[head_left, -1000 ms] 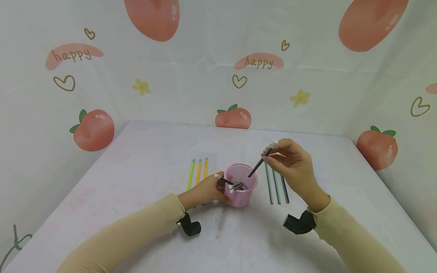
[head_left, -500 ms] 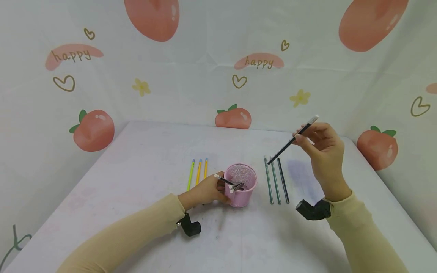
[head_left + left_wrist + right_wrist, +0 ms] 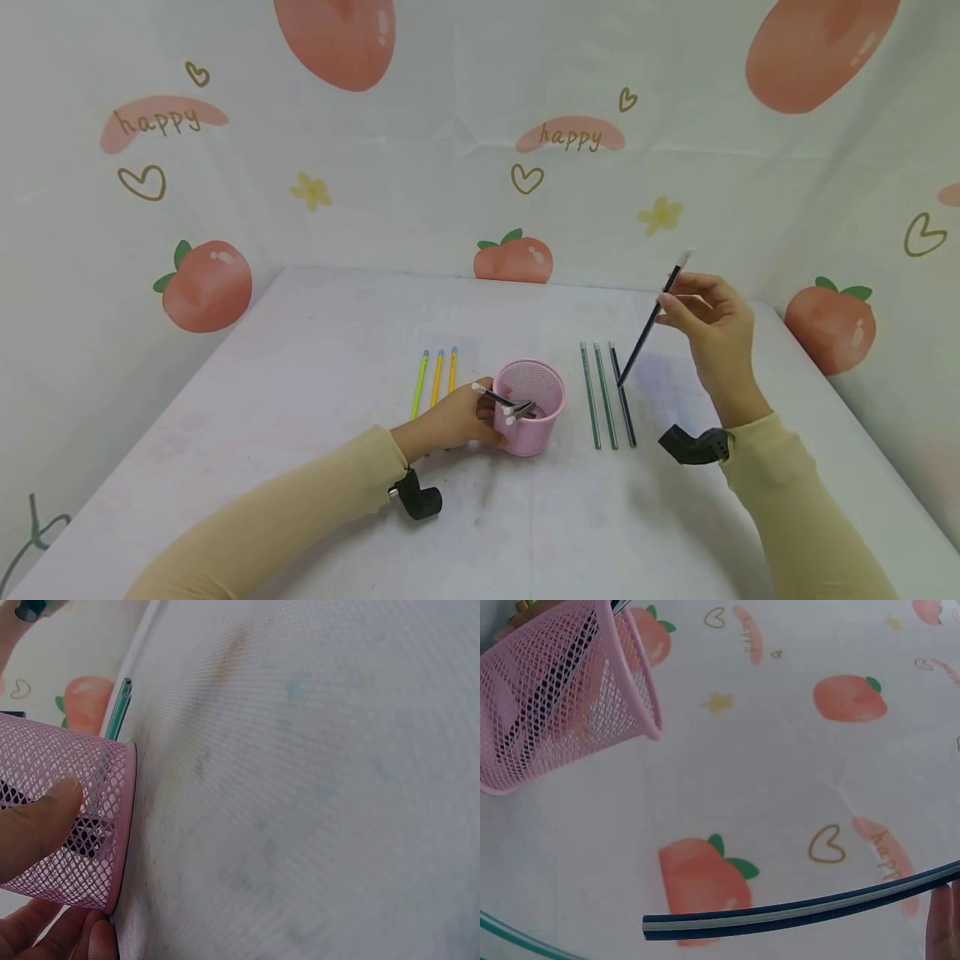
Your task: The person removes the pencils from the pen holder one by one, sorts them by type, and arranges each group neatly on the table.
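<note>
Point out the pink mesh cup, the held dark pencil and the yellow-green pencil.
Pink mesh cup point(image 3: 528, 437): head view, on its front wall.
Held dark pencil point(image 3: 645, 334): head view, on its shaft.
Yellow-green pencil point(image 3: 419, 385): head view, on its visible shaft.

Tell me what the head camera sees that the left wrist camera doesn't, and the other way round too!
Only the head view: the lime pencil, the two orange pencils and the left sleeve.

Only the left wrist view: a dark pencil showing through the mesh wall of the pink cup.

Both: the pink cup, the left hand holding it, teal pencils and a printed peach.
</note>
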